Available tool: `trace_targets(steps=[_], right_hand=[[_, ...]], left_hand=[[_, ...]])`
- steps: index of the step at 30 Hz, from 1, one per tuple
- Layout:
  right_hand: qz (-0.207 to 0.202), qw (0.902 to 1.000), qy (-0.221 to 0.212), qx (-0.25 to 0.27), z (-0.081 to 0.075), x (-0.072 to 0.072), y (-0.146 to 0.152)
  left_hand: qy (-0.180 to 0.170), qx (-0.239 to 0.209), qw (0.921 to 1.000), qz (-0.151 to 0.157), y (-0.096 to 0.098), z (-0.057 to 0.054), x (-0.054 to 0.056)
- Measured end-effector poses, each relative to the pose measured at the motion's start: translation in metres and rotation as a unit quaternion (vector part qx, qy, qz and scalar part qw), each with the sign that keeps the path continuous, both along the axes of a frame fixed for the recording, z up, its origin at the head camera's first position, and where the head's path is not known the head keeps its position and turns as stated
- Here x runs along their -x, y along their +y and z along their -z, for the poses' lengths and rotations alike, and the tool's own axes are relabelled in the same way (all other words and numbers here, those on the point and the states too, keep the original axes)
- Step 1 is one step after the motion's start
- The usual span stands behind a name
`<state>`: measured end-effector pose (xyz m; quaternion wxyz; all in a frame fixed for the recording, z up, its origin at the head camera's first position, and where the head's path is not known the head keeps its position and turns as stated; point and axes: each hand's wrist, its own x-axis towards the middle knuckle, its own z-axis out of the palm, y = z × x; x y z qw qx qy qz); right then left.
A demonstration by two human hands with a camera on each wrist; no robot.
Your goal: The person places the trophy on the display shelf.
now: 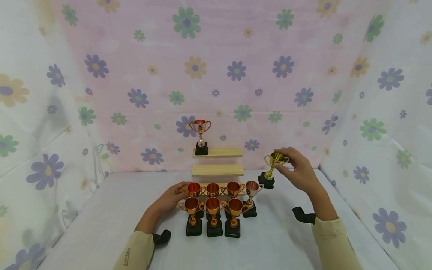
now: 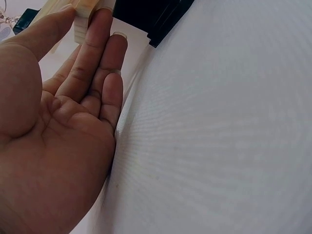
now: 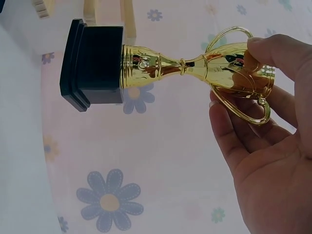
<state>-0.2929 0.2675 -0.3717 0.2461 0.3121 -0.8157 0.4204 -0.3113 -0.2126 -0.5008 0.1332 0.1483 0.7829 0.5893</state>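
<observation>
My right hand (image 1: 298,170) pinches a small gold trophy cup (image 1: 270,165) by its bowl, thumb on one side and fingers on the other. In the right wrist view the trophy's black base (image 3: 97,63) hangs free over the table. My left hand (image 1: 170,198) holds the left end of the lowest step of a wooden tiered stand (image 1: 217,170); its thumb and fingers meet the wood block (image 2: 84,19) in the left wrist view. A rose-gold trophy (image 1: 201,137) stands at the left of the top step.
Two rows of bronze-coloured trophies (image 1: 213,213) stand in front of the stand, partly hiding its lowest step. A pinkish trophy (image 1: 250,198) stands at their right end. White cloth covers the table (image 1: 270,240); a flowered curtain (image 1: 216,93) hangs behind.
</observation>
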Motion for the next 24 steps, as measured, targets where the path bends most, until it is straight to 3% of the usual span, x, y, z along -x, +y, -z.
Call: trace_targets(steps=[11, 17, 24], right_hand=[[-0.001, 0.9999, -0.012, 0.003, -0.004, 0.007, -0.009], [-0.015, 0.9998, 0.010, -0.010, -0.012, 0.016, -0.015], [-0.003, 0.9993, 0.018, -0.032, -0.025, 0.024, -0.023]], left_hand=[[0.005, 0.009, 0.9999, -0.004, -0.001, 0.000, 0.000], [0.004, 0.005, 1.0000, -0.001, -0.001, 0.000, 0.000], [0.008, 0.009, 0.9999, -0.006, 0.000, -0.001, 0.000]])
